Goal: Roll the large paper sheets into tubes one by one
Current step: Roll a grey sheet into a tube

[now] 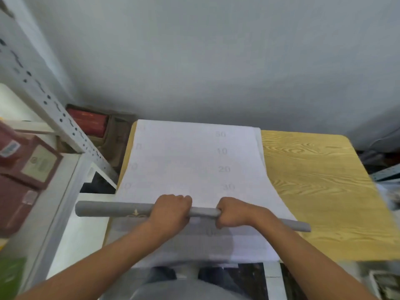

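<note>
A large white paper sheet [194, 161] with faint printed numbers lies flat on the wooden table [320, 182]. Across its near part, just above the table, a long grey rolled paper tube [112, 210] stretches from left to right. My left hand [171, 210] grips the tube near its middle. My right hand [232, 213] grips it just to the right. The tube's left end juts past the table's left edge, and its right end [302, 227] reaches past the sheet's right edge.
A white perforated metal shelf post [54, 109] rises at the left, with reddish-brown boxes [28, 165] beside it. A red box [88, 122] sits behind the table's far left corner. A grey wall stands behind the table. Dark printed sheets [249, 278] lie below the near edge.
</note>
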